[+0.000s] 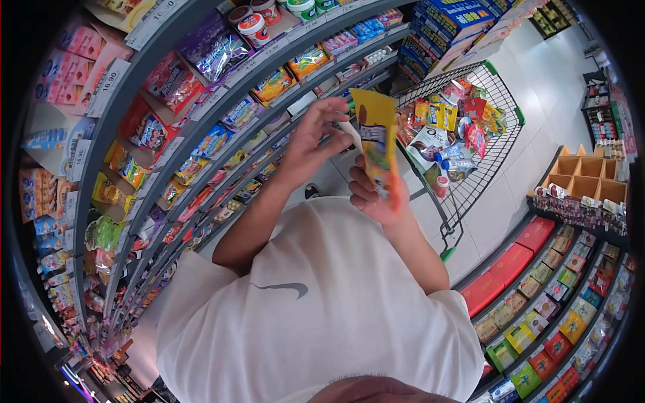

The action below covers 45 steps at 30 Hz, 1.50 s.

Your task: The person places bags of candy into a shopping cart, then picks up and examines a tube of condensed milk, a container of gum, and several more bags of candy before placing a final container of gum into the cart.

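Note:
My right hand (pixel 375 193) is closed around the lower part of a yellow candy bag (pixel 377 127), holding it upright in front of me. The bag has a dark printed label and an orange-red lower end. Just left of it is my left hand (pixel 319 138), its thumb and fingers curved and apart, the tips close to the bag's pale edge. Beyond the bag stands a wire shopping cart (pixel 500 185) with green corners. Inside lie several snack packets, a white packet (pixel 428 144), blue-labelled bottles (pixel 457 164) and a small red tub (pixel 441 187).
Curved-looking shelves (pixel 144 107) of bagged sweets with price tags run along my left. Stacked blue boxes (pixel 450 23) stand at the far end. To the right are low shelves of small packets, red boxes (pixel 507 269) and a wooden compartment rack (pixel 583 166). Pale floor tiles (pixel 517 80) show beyond the cart.

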Each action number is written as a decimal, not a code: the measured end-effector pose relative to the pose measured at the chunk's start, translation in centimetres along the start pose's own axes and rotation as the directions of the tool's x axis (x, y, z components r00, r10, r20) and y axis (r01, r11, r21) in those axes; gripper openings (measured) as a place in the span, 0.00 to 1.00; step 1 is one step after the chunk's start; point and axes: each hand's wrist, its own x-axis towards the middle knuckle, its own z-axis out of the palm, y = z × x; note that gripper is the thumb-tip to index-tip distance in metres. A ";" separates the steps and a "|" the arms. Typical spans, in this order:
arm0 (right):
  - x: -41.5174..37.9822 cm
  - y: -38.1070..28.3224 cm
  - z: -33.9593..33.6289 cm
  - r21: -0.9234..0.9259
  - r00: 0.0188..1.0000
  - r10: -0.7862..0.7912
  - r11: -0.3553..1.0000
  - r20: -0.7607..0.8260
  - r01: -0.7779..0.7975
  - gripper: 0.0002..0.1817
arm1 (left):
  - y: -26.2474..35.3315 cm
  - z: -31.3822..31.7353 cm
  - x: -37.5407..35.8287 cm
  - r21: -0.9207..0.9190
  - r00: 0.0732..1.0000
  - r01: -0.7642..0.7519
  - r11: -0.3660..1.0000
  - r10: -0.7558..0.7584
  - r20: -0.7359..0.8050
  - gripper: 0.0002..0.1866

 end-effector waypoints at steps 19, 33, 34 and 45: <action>0.4 0.8 -0.7 0.113 0.991 0.133 0.984 0.030 -0.135 0.29 | -1.5 1.1 -1.7 -0.232 0.945 0.314 0.920 -0.326 -0.011 0.10; -6.6 -5.2 -4.4 -0.603 0.776 -0.423 0.795 -0.467 0.071 0.21 | -5.0 0.5 -1.8 -0.416 0.880 0.410 0.812 -0.472 -0.054 0.18; -6.8 -6.0 -4.3 -0.682 0.697 -0.534 0.726 -0.477 0.089 0.20 | -5.2 0.1 -2.0 -0.389 0.856 0.465 0.795 -0.516 -0.032 0.20; -15.2 -17.5 -14.5 -0.861 0.125 -0.873 0.486 -0.471 0.149 0.21 | -5.7 -1.2 -4.1 -0.392 0.782 0.532 0.751 -0.613 -0.113 0.15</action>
